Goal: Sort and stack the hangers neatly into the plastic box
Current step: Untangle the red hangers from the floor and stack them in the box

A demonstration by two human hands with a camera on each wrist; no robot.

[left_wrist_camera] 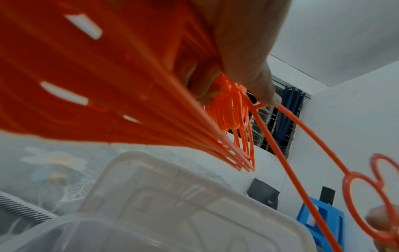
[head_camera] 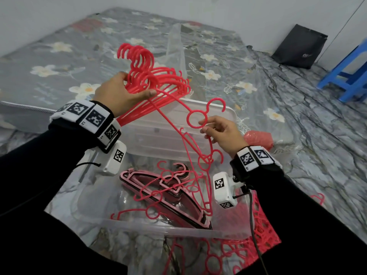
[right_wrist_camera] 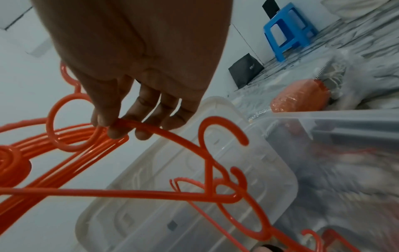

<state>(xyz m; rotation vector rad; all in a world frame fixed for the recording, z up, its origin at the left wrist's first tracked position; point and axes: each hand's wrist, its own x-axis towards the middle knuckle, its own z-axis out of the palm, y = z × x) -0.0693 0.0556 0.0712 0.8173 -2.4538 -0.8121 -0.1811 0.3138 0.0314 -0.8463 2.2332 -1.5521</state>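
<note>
Presently, item one: a bundle of red hangers [head_camera: 158, 80], hooks aligned, is gripped in the left hand [head_camera: 119, 94] above the far side of the plastic box [head_camera: 139, 225]; that grip is closed round the bundle's shoulders.

Item two: a single red hanger [head_camera: 196, 120] is pinched at its shoulder between thumb and fingertips of the right hand [head_camera: 222, 133], over the box lid [head_camera: 168, 135] propped behind the box.

Item three: a second red hanger [right_wrist_camera: 228, 192] appears snagged on it and hangs below.

Item four: pink hangers [head_camera: 164, 195] and loose red ones lie in the box.

Step judged in hand: gathering red hangers into one bundle. Next move, by judgement: the snagged hanger is to be freed, the held one turned hook-to-hook and slid against the bundle.
</note>
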